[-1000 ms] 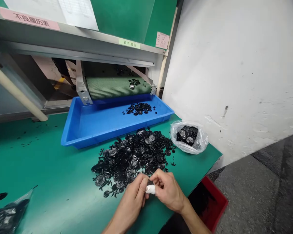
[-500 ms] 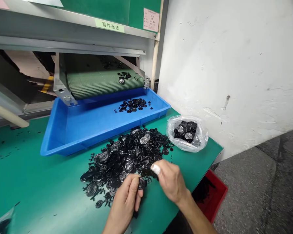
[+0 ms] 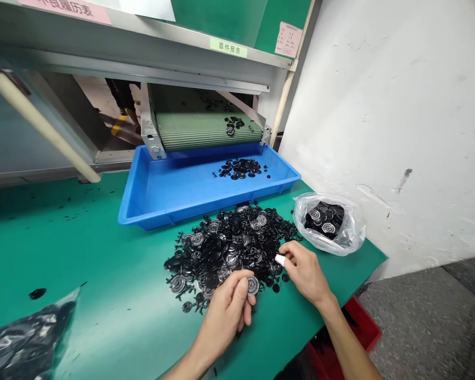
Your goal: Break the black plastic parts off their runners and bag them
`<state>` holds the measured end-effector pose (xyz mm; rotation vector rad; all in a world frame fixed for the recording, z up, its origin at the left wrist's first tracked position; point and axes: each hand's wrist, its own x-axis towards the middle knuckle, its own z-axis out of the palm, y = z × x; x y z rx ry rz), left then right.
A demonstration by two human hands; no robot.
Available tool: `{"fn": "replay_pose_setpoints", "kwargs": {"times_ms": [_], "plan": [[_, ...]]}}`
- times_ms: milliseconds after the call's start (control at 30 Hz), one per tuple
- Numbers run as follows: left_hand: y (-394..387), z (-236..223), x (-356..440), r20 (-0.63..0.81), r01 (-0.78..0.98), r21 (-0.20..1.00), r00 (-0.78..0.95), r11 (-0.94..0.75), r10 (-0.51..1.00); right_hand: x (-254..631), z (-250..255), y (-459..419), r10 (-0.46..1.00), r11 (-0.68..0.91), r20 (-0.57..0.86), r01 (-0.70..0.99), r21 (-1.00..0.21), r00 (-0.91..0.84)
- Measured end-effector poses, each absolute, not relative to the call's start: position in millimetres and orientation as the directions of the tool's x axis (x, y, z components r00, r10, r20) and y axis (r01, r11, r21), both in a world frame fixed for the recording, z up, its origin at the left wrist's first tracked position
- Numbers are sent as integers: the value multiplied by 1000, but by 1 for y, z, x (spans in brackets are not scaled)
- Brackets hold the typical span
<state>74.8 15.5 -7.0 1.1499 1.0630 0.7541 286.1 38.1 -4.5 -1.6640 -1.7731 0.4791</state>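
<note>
Black silver-centred plastic discs (image 3: 221, 258) heaped loosely

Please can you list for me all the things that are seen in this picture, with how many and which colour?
conveyor belt: one, green, under the metal shelf, small black discs on it
blue tray: one, blue, below the belt end, black discs inside
workbench: one, green, under the tray and pile
disc pile: many, black and silvery, on the workbench
clear bag: one, holds black discs, right of the pile
dark bag: one, black, front left on the workbench
red crate: one, red, below the workbench's right edge
left hand: one, holds a disc
right hand: one, white wrap on a finger, beside the pile
</note>
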Motion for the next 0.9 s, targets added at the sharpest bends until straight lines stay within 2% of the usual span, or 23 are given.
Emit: {"fn": "replay_pose_setpoints", "kwargs": {"times_ms": [100,200,333,433,567,633,733,833,900], "plan": [[16,-6,74,-276,27,958,347,284,896,286,-6,36,964,136,257,696,-705,72],[19,-5,73,-295,-72,937,360,342,885,283,-4,34,960,161,268,619,-768,83],[22,-1,72,-288,-238,890,367,388,885,270,4,29,989,51,101,381,-923,112],[22,5,73,-313,-271,860,390,433,866,251,6,18,997,-73,-66,179,-981,44],[20,7,76,-391,-269,820,382,505,838,223,1,3,996,-91,-92,12,-996,-18],[19,4,77,-382,-212,849,385,484,840,215,1,-2,998,-65,-65,51,-997,5],[19,-4,76,-337,-109,905,404,411,850,213,5,-6,999,41,42,254,-966,-4],[20,-9,75,-338,-84,913,391,399,856,219,7,-8,983,184,167,480,-858,-78],[21,-9,74,-349,-66,912,388,404,853,225,6,-6,966,258,214,564,-784,-145]]}}
